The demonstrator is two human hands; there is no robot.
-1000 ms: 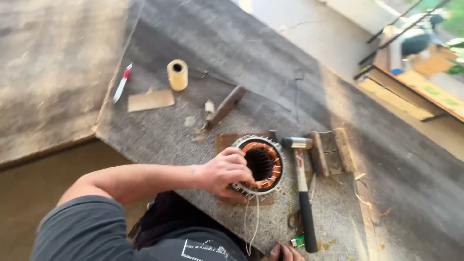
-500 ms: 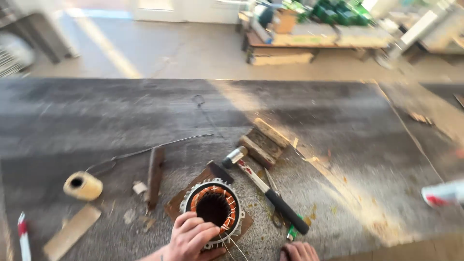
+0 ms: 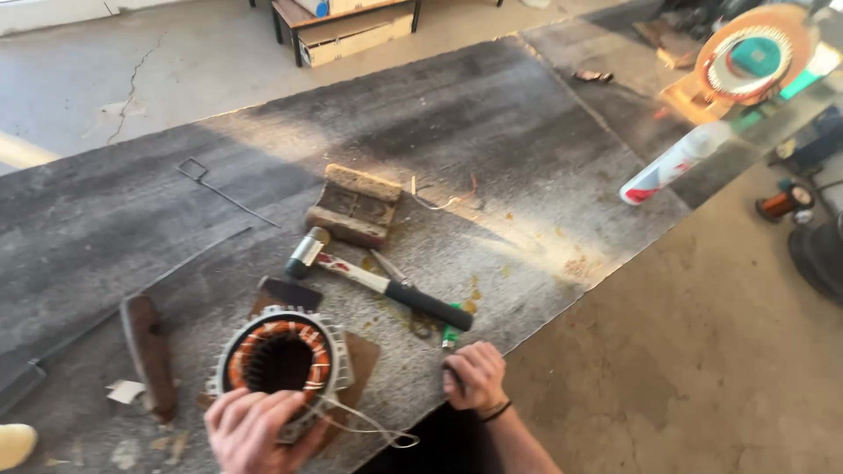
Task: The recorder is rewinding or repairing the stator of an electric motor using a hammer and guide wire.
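A motor stator [image 3: 281, 355] with copper windings lies on a brown pad near the front edge of the dark worktable [image 3: 492, 140]. My left hand [image 3: 259, 430] grips the stator's near rim, and thin white cords [image 3: 369, 426] trail from it. My right hand [image 3: 474, 377] rests on the table's edge with its fingers curled, right below a small green lighter [image 3: 450, 333]. Whether something sits inside that fist I cannot tell.
A hammer [image 3: 378, 285] with a black handle lies just beyond the stator, with a wooden block [image 3: 356, 206] behind it. A wooden-handled tool [image 3: 149, 355] lies at left, a wire hook [image 3: 224, 189] farther back. A spray can [image 3: 672, 162] and another stator [image 3: 751, 57] are at right.
The view has swung to the right, so the table's right corner and the floor now show. Both hands stay where they were, left on the stator, right at the edge.
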